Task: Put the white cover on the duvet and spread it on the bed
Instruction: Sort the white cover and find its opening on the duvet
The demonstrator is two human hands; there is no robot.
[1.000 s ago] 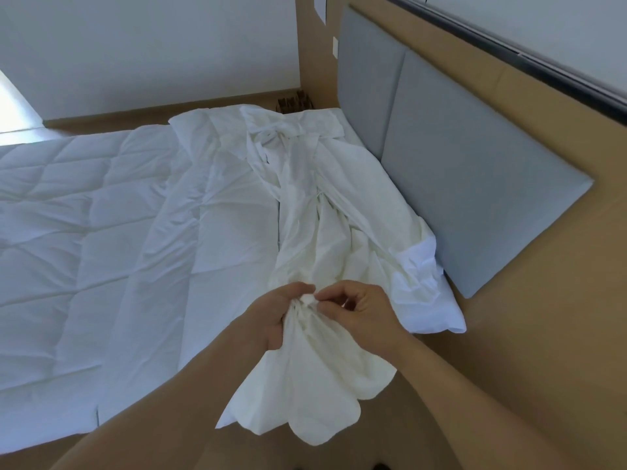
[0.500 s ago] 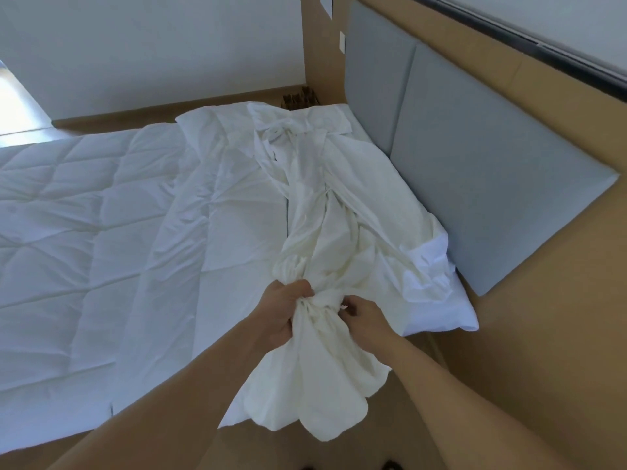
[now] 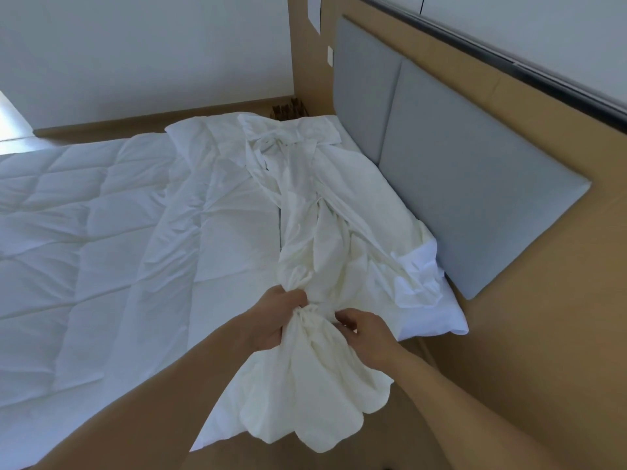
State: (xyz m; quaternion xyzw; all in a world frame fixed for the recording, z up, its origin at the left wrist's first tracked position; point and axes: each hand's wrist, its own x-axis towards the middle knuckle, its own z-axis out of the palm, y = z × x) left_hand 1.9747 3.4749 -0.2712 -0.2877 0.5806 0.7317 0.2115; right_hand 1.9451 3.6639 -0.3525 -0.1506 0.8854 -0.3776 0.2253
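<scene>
- Bed [image 3: 437,322]: set against a wall; almost wholly overlaid with bedding, only the near corner by the wall left showing.
- Duvet [image 3: 84,232]: white, quilted, laid flat over the left and middle of the bed. No part of it is seen inside the cover.
- Headboard [image 3: 458,184]: grey, padded, two panels, mounted on the wood-coloured wall to the right.
- Cover [image 3: 339,239]: white, unfilled, bunched into a long rope along the head end of the bed, beside the headboard and partly on the duvet. The near end is lifted off the bed edge and hangs in loose folds below the hands.
- Left hand [image 3: 274,317]: closed round the gathered neck of the cover.
- Right hand [image 3: 363,327]: fingers curled, the fabric pinched just beside the left hand.
- Step judged: early; the cover is being gathered and sorted so that a corner or the opening can be found.
- Next move judged: the bunch to be shaken out, the opening located and brought to a duvet corner.
</scene>
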